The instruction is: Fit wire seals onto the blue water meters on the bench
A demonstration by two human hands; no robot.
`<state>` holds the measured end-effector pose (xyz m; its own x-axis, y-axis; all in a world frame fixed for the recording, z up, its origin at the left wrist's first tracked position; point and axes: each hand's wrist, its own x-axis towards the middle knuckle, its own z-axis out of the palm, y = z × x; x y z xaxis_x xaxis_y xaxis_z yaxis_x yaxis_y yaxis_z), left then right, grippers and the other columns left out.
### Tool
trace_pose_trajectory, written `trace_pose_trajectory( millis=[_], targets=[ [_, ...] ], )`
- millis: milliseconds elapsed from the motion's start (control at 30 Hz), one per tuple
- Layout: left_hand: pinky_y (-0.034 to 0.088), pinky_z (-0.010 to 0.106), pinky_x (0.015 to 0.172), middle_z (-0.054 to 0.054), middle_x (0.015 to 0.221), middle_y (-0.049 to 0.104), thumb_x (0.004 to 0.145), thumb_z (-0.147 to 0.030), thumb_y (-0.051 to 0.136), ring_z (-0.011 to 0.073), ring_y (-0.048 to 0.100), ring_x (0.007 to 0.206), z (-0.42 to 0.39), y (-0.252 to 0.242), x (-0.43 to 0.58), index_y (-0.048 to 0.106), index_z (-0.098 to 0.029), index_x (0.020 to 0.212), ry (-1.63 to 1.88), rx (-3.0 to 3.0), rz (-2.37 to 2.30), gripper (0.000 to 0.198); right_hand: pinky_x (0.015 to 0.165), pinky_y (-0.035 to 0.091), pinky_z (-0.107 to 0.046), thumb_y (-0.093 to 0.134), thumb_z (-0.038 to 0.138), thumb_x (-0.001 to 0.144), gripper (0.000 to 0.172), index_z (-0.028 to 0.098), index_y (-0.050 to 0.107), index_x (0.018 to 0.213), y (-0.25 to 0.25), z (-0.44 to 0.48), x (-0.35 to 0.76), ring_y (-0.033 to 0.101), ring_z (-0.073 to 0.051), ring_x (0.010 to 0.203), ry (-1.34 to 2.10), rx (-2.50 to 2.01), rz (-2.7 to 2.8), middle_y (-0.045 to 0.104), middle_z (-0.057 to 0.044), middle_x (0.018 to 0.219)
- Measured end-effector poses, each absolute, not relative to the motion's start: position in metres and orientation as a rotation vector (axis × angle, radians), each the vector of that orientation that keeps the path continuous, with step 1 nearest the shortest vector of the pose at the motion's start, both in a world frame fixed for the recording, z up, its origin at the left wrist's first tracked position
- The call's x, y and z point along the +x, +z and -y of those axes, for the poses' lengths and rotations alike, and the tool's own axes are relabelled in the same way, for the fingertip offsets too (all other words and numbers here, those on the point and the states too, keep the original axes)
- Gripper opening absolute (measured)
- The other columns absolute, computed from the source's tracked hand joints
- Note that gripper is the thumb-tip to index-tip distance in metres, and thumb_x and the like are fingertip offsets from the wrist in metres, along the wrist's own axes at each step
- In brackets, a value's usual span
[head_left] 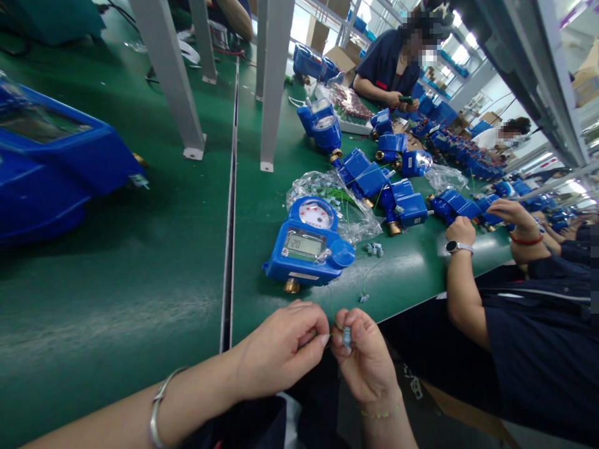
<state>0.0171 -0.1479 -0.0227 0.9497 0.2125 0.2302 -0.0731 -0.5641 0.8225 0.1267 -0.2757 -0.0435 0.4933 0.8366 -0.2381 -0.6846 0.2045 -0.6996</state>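
At the table's front edge, my left hand pinches a thin green wire between thumb and fingers. Close beside it, my right hand grips a small translucent blue seal, where the wire ends. Just beyond my hands stands a blue water meter with a round dial, a lit-grey display reading about 20, a raised round cap and a brass fitting. The wire seems to run up toward this meter, but where it attaches is too fine to see. Another seal with its wire lies right of the meter.
Behind the meter lies a plastic bag of seals and green wires, with loose seals nearby. More blue meters line the green table. Grey posts rise from it. A co-worker's hand is at the right; another person sits opposite.
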Motion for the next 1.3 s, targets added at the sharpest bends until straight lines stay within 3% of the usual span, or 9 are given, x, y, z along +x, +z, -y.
trace_pose_trajectory(
  millis=[967,1300],
  targets=[
    [0.037,0.023,0.064,-0.001,0.067,0.054,0.080,-0.010,0.042,0.0133,0.049,0.067,0.150,-0.023,0.016,0.050,-0.018,0.075,0.363,2.140,-0.095,0.013,0.047,0.031,-0.019,0.077,0.032,0.067,0.021,0.017,0.062,0.068,-0.043,0.275,0.121,0.043,-0.005,0.052,0.988,-0.932,0.278,0.050,0.003,0.069],
    [0.040,0.023,0.067,0.000,0.073,0.055,0.089,-0.020,0.044,0.0121,0.050,0.069,0.147,-0.023,0.017,0.056,-0.016,0.077,0.298,1.972,-0.121,0.018,0.049,0.034,-0.018,0.071,0.033,0.074,0.019,0.016,0.064,0.070,-0.047,0.275,0.116,0.046,-0.004,0.052,0.981,-0.912,0.223,0.051,0.003,0.068]
  ],
)
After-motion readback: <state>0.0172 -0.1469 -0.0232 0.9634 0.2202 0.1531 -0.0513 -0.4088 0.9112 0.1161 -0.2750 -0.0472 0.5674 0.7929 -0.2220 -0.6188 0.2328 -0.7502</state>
